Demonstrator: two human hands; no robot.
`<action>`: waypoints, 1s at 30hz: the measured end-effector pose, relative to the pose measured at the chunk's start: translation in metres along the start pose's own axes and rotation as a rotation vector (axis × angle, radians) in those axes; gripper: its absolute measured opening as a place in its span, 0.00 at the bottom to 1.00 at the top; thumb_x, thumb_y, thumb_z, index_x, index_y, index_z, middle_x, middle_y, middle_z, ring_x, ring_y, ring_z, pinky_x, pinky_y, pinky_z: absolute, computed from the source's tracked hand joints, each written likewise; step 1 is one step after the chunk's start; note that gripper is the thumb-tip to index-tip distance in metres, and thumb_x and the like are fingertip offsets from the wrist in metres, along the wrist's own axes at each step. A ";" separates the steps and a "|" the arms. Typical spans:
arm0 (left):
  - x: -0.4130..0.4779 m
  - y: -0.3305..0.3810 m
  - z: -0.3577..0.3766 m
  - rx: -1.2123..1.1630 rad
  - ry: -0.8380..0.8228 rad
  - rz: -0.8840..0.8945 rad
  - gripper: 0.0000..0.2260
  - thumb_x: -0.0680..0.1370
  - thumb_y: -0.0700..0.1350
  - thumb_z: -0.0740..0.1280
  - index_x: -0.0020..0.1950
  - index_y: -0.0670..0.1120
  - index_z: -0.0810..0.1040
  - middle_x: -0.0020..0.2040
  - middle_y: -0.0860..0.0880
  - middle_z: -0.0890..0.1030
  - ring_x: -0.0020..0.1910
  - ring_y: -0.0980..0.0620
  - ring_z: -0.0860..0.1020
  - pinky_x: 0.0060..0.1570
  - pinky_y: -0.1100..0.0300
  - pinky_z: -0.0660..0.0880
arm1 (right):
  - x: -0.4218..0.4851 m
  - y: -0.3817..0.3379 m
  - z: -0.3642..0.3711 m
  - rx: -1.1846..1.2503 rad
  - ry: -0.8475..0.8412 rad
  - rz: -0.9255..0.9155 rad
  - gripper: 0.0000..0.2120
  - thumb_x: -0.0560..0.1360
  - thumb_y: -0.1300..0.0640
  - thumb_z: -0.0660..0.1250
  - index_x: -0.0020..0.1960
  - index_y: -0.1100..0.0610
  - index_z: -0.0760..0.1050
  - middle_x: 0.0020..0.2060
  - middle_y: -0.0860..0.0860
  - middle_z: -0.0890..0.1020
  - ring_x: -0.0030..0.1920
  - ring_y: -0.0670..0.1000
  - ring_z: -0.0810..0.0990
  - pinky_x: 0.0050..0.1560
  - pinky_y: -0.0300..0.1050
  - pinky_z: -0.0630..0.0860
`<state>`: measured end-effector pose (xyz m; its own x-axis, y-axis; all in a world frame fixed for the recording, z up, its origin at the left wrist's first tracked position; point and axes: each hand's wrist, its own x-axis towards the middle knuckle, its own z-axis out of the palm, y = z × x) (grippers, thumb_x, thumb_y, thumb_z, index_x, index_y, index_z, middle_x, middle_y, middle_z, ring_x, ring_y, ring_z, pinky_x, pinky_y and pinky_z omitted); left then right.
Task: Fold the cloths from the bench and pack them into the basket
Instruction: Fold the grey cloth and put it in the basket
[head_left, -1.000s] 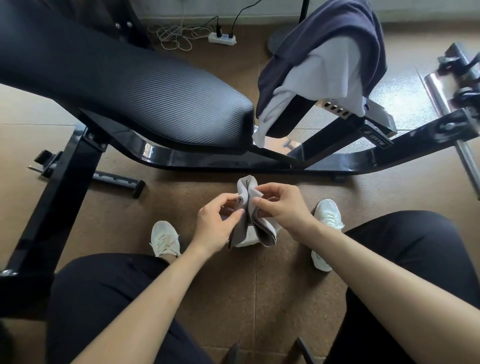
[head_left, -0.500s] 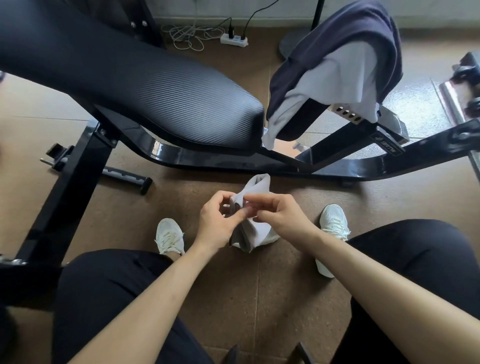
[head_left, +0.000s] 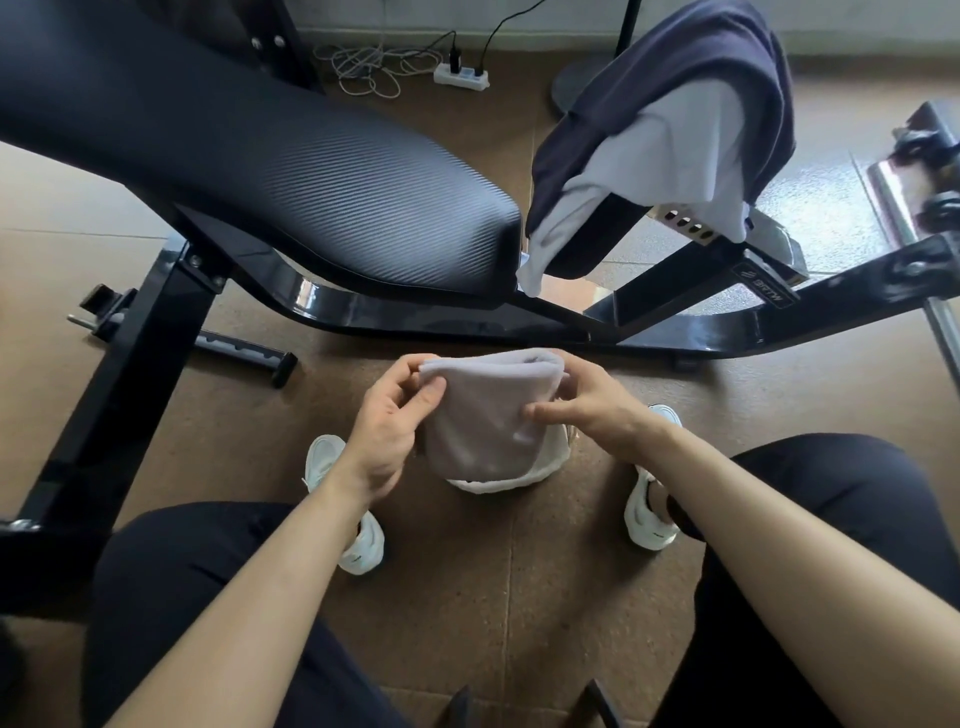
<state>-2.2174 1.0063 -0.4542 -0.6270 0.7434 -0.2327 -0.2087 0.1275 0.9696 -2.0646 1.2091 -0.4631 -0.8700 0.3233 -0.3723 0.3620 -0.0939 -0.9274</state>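
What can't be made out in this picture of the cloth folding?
All in the head view:
- Right hand: most fingers hidden behind the grey cloth.
- Basket: not in view; two dark tips are cut off by the bottom edge.
- Frame label: too small to read.
- White cloth: partly covered by the navy cloth.

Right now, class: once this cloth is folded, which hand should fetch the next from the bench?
Likely the right hand: both hold the cloth, but the draped cloths hang on its side of the bench.
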 end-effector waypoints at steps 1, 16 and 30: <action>0.001 0.000 -0.001 -0.039 0.032 -0.018 0.11 0.79 0.49 0.66 0.60 0.51 0.80 0.54 0.49 0.82 0.56 0.50 0.78 0.55 0.55 0.77 | -0.002 -0.002 0.002 0.039 -0.027 -0.018 0.26 0.73 0.65 0.76 0.69 0.56 0.75 0.60 0.55 0.84 0.61 0.54 0.83 0.62 0.51 0.80; 0.018 -0.014 -0.004 -0.250 0.398 -0.290 0.12 0.83 0.50 0.65 0.59 0.44 0.80 0.56 0.43 0.85 0.56 0.46 0.83 0.51 0.53 0.79 | -0.021 -0.015 0.030 -0.441 -0.047 -0.269 0.46 0.73 0.58 0.76 0.78 0.31 0.54 0.71 0.44 0.68 0.69 0.50 0.71 0.69 0.54 0.73; 0.012 -0.007 -0.001 0.271 0.299 -0.094 0.11 0.84 0.54 0.60 0.59 0.51 0.78 0.54 0.49 0.82 0.57 0.46 0.80 0.55 0.50 0.79 | -0.017 -0.008 0.024 -0.587 -0.002 -0.116 0.51 0.68 0.52 0.79 0.80 0.35 0.51 0.65 0.44 0.61 0.68 0.52 0.66 0.70 0.54 0.72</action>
<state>-2.2239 1.0137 -0.4640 -0.8136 0.5015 -0.2942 -0.0957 0.3836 0.9185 -2.0609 1.1815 -0.4499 -0.9155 0.2981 -0.2701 0.3881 0.4779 -0.7880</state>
